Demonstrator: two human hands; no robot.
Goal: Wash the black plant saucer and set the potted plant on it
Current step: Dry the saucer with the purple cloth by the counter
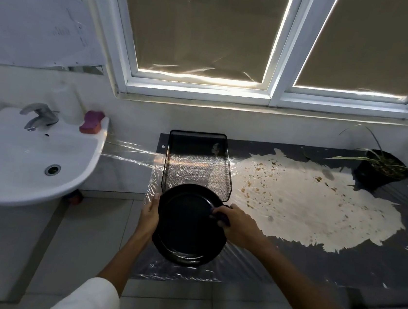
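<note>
black saucer (191, 225): held tilted over the worktop's (312, 263) front left corner, just before the mesh tray (198, 164);
left hand (150, 214): grasps the saucer's left rim;
right hand (237, 223): fingers clenched round a purplish pad (221, 216) (cloth or sponge, unclear) at the right rim;
potted plant (380, 169): far right corner;
pink sponge (91, 121): on the sink's (19, 158) back rim

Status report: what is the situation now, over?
Left hand grips black saucer at rim. Right hand holds dark purple pad on opposite rim. Potted plant far right, apart. Mesh tray just behind saucer.
</note>
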